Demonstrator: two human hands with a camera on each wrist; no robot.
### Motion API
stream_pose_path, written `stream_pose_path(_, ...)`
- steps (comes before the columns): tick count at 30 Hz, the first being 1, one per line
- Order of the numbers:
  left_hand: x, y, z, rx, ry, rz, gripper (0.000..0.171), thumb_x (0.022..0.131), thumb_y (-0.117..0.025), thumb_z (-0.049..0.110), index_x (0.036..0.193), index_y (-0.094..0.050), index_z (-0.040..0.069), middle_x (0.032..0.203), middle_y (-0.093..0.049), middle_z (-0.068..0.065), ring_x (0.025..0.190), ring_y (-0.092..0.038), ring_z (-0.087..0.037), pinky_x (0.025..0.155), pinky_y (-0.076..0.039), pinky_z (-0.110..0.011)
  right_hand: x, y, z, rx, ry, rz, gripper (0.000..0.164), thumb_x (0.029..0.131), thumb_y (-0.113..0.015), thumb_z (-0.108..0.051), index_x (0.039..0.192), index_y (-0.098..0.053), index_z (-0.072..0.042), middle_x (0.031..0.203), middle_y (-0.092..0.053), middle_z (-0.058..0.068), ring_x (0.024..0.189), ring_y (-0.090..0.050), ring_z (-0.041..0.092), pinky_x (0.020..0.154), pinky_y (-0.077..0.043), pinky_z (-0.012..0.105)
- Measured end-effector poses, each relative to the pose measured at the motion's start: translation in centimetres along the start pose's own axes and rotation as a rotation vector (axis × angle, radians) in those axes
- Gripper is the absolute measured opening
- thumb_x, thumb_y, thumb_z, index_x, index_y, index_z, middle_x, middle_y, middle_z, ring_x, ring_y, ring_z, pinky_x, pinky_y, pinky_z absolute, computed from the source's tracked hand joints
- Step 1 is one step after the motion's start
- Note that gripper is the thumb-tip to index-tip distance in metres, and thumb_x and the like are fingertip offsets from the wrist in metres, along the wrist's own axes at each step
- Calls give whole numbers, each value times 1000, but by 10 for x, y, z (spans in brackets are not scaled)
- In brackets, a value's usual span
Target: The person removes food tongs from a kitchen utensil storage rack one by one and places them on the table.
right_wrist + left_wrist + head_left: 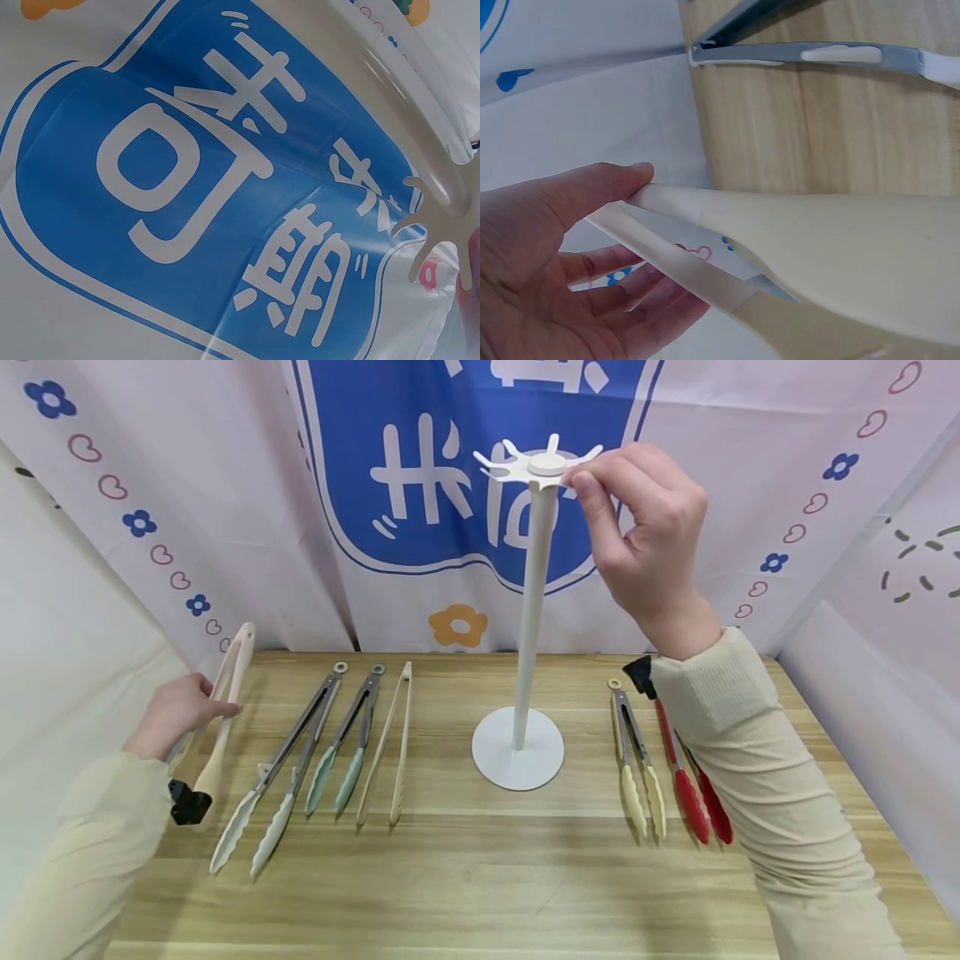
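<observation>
Our left hand (pixel 180 710) grips cream tongs (pixel 225 710) mid-length at far-left table (pixel 480 877) edge. Long axis runs near-far, hinge end up and far, tips near. Our right hand (pixel 645 539) pinches hook arm atop white stand (pixel 532 610) at centre. Risk: we tug hook sideways, stand tips off its small base; loose one-handed grip lets tongs slip or swing into steel tongs (pixel 281 768) just right.
</observation>
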State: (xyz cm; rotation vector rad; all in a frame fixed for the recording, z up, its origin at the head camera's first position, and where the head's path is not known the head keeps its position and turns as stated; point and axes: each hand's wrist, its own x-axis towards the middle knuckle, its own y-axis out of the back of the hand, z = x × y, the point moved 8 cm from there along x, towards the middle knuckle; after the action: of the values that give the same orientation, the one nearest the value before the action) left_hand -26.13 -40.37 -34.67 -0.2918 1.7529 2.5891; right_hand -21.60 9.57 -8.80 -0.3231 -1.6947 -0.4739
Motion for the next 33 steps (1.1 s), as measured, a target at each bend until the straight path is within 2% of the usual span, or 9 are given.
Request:
stream_pose_path(5,1,-11,-5,-12,-3,-34,44,76,-68,26,86,-45,-11,68,-50,-13,60,-47,-22,48,-40,-29,0,0,0,-4,4,2,14,84,-59,-3,75,-69,4,70,-64,15,63,-46,22,62,-30,23)
stream_pose_path(14,9,-29,-10,-38,-5,-77,40,75,-68,25,81,-44,-6,67,-47,-9,60,-46,-21,49,-41,-30,0,0,0,-5,11,-1,14,84,-59,-4,76,-69,4,70,-64,15,64,-47,22,62,-31,24)
stream_pose_path(22,13,-38,-6,-44,-7,-97,39,75,-68,21,83,-44,-9,74,-48,-15,65,-46,-26,52,-42,-31,0,1,0,-8,11,2,14,84,-59,-3,76,-69,3,69,-63,15,63,-45,22,62,-30,23)
stream_pose_path(33,17,-49,-6,-3,53,-154,34,76,-67,28,68,-46,3,62,-47,-5,56,-45,-19,49,-41,-30,0,0,0,-2,18,1,14,84,-60,-3,76,-69,4,70,-64,15,63,-46,22,62,-30,22)
